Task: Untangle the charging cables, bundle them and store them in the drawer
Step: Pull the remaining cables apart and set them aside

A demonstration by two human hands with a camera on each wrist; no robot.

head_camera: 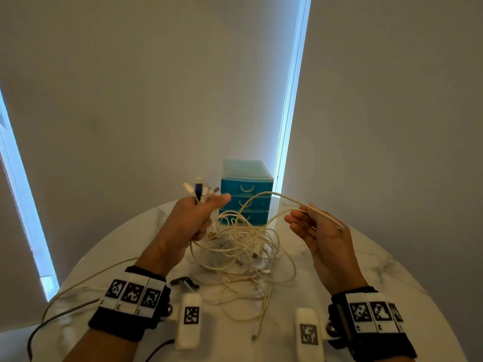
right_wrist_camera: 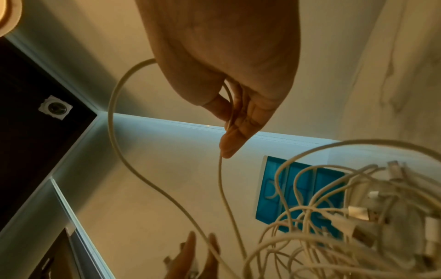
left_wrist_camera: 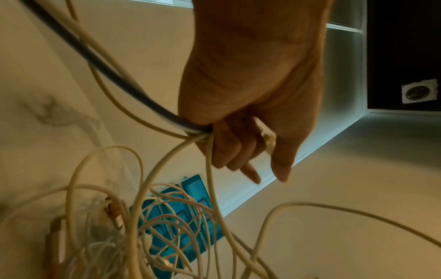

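Note:
A tangle of white charging cables (head_camera: pixel 243 246) lies in the middle of the round marble table (head_camera: pixel 379 259), in front of a small teal three-drawer unit (head_camera: pixel 245 190) whose drawers are closed. My left hand (head_camera: pixel 192 218) is raised above the tangle and grips several cable ends (head_camera: pixel 198 189), their plugs sticking up past the fingers; the gripped strands (left_wrist_camera: pixel 207 151) hang down from the fist. My right hand (head_camera: pixel 311 226) holds one white cable (head_camera: pixel 324 216) pinched between thumb and fingers (right_wrist_camera: pixel 229 117), a loop of it arching back toward the pile.
A small dark clip-like object (head_camera: pixel 184 281) lies on the table near my left wrist. A dark cord (head_camera: pixel 52 317) and a white one trail off the table's left edge. A plain wall and bright window strips (head_camera: pixel 290 100) stand behind the drawer unit.

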